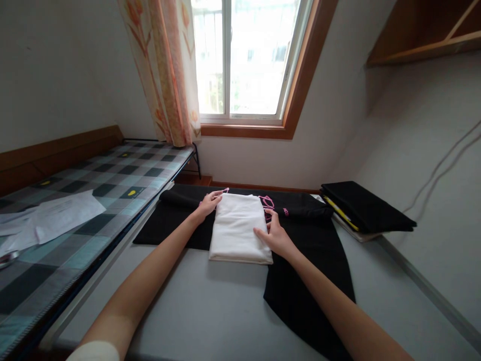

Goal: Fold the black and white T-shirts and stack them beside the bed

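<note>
A folded white cloth (240,228) forms a neat rectangle above a black garment (311,250) with pink lettering. My left hand (210,204) holds the cloth by its far left edge. On the right side, my right hand (277,236) grips it with the thumb on top and the fingers at the edge. The black garment is spread over the pale grey table (188,306), one long part of it reaching toward me under my right forearm. Whether the white cloth rests on the black garment or is slightly lifted, I cannot tell.
A stack of folded clothes (364,203), black on top with yellow and white below, lies at the right by the wall. To the left stands a bed with a checked mattress (112,200) and papers (56,218). A window (251,60) and curtain (169,70) are ahead.
</note>
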`<action>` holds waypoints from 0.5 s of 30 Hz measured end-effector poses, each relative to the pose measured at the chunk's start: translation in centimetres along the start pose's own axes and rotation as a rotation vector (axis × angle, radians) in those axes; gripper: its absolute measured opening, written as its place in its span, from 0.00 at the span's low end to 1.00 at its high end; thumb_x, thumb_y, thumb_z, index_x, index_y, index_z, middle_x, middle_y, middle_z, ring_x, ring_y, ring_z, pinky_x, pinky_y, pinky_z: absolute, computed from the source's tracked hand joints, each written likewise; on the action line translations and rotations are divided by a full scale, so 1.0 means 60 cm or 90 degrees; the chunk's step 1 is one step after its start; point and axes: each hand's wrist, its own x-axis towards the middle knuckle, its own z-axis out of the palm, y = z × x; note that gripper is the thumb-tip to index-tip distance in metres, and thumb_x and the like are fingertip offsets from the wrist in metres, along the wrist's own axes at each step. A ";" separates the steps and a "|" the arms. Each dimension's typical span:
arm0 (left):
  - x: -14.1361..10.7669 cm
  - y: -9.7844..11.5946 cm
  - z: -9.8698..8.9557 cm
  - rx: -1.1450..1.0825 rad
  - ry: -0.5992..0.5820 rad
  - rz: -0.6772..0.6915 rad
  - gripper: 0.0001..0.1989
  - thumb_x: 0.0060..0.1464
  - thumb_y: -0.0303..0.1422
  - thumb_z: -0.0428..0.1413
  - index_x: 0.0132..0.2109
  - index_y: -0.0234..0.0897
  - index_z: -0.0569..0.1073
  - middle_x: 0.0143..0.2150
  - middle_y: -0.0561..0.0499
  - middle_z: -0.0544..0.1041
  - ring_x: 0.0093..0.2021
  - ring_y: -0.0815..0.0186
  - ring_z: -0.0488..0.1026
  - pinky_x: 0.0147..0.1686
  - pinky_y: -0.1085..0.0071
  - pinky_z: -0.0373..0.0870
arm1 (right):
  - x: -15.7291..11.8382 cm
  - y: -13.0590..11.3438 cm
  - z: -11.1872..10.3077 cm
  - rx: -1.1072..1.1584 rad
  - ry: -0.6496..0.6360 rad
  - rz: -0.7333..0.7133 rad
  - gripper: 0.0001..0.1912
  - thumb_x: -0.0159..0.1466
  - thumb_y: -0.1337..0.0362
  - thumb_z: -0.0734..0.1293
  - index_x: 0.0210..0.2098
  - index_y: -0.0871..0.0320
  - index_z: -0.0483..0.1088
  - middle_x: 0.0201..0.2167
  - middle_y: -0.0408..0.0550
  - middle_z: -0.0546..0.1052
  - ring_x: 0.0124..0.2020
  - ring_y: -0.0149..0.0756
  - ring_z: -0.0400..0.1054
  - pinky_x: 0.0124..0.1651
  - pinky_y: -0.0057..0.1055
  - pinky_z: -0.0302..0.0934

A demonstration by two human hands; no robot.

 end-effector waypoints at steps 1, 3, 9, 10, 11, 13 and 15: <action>-0.001 0.004 -0.003 -0.044 -0.014 -0.016 0.22 0.54 0.41 0.56 0.54 0.36 0.73 0.47 0.43 0.79 0.43 0.59 0.76 0.34 0.70 0.71 | -0.001 -0.003 -0.001 0.038 -0.009 0.014 0.42 0.55 0.56 0.68 0.63 0.57 0.47 0.32 0.45 0.74 0.32 0.40 0.71 0.42 0.37 0.65; -0.005 0.012 -0.006 -0.097 -0.021 -0.028 0.26 0.50 0.43 0.60 0.54 0.35 0.72 0.46 0.43 0.79 0.39 0.61 0.76 0.26 0.75 0.67 | -0.004 -0.009 -0.003 0.123 -0.036 0.045 0.48 0.53 0.57 0.70 0.65 0.56 0.42 0.36 0.47 0.74 0.33 0.40 0.71 0.42 0.39 0.66; -0.022 0.034 -0.003 -0.184 0.026 -0.007 0.30 0.41 0.40 0.67 0.51 0.32 0.71 0.45 0.41 0.77 0.31 0.66 0.74 0.19 0.78 0.64 | -0.018 -0.016 -0.005 0.282 -0.142 0.032 0.70 0.42 0.62 0.78 0.69 0.50 0.26 0.58 0.57 0.66 0.50 0.44 0.69 0.53 0.45 0.63; -0.023 0.040 -0.004 -0.198 0.026 -0.009 0.30 0.40 0.38 0.67 0.51 0.32 0.71 0.45 0.41 0.78 0.30 0.67 0.74 0.20 0.78 0.66 | -0.017 -0.015 -0.009 0.283 -0.155 0.019 0.70 0.43 0.62 0.77 0.69 0.50 0.26 0.59 0.58 0.65 0.51 0.44 0.68 0.54 0.45 0.63; -0.025 0.047 -0.006 -0.214 0.023 -0.011 0.30 0.39 0.35 0.67 0.51 0.32 0.71 0.44 0.42 0.78 0.30 0.68 0.74 0.22 0.77 0.68 | -0.014 -0.015 -0.017 0.275 -0.163 0.004 0.68 0.44 0.62 0.77 0.70 0.50 0.28 0.59 0.58 0.65 0.51 0.45 0.69 0.53 0.45 0.64; -0.027 0.065 -0.013 -0.246 0.013 -0.013 0.31 0.39 0.30 0.66 0.53 0.33 0.70 0.42 0.45 0.77 0.32 0.68 0.75 0.29 0.73 0.74 | 0.001 -0.014 -0.044 0.235 -0.161 -0.026 0.62 0.46 0.63 0.75 0.70 0.51 0.35 0.56 0.57 0.69 0.48 0.45 0.70 0.50 0.44 0.66; -0.032 0.085 -0.020 -0.256 0.000 -0.024 0.33 0.39 0.26 0.65 0.55 0.34 0.68 0.41 0.47 0.76 0.35 0.68 0.76 0.37 0.69 0.76 | 0.029 -0.009 -0.086 0.180 -0.110 -0.050 0.53 0.49 0.63 0.73 0.69 0.52 0.45 0.50 0.55 0.73 0.45 0.44 0.72 0.46 0.42 0.68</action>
